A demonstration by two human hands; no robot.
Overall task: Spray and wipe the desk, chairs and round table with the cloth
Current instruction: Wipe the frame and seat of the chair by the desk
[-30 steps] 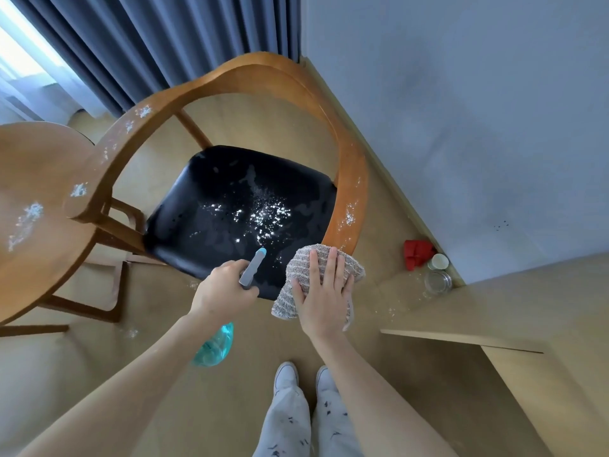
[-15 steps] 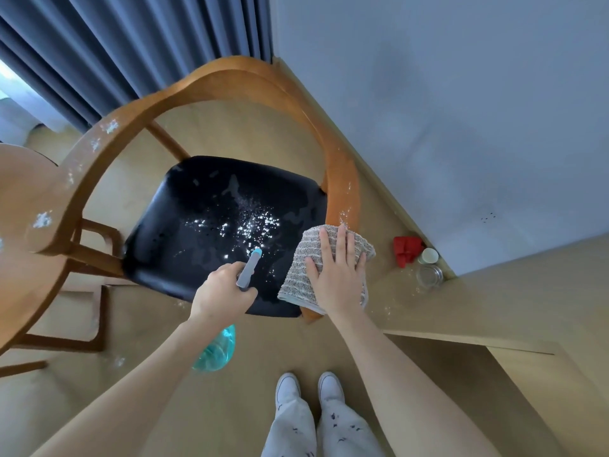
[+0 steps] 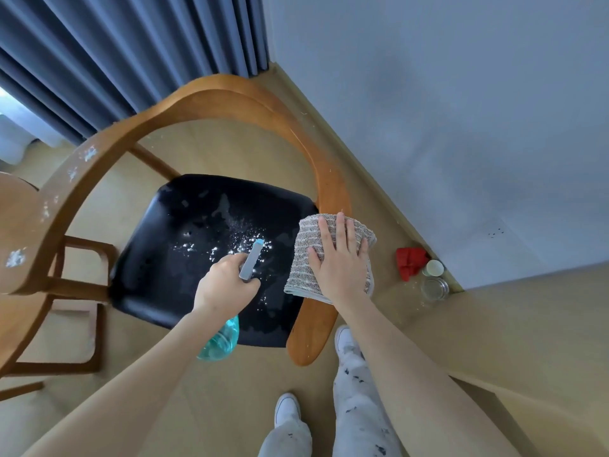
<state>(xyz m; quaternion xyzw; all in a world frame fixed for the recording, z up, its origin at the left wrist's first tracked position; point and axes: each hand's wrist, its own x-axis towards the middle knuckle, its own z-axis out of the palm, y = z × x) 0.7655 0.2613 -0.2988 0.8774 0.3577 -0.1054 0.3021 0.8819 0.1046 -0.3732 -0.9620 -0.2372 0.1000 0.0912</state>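
Observation:
A wooden chair [image 3: 211,103] with a curved backrest and a black seat [image 3: 184,258] stands below me. White powder specks lie on the seat and on the left part of the backrest. My left hand [image 3: 224,285] grips a teal spray bottle [image 3: 220,341] by its grey head, held over the seat's front. My right hand [image 3: 339,262] lies flat with straight fingers on a grey striped cloth [image 3: 303,258], pressing it on the chair's right armrest.
The round wooden table [image 3: 16,232] with white specks sits at the left edge. A red object [image 3: 410,260], a small cup [image 3: 434,267] and a glass jar [image 3: 435,288] stand on the floor by the wall. A wooden desk [image 3: 534,324] fills the right. Blue curtains hang behind.
My right hand has slid the cloth forward along the right armrest, away from its front end. My left hand with the bottle stayed over the seat. My view shifted right.

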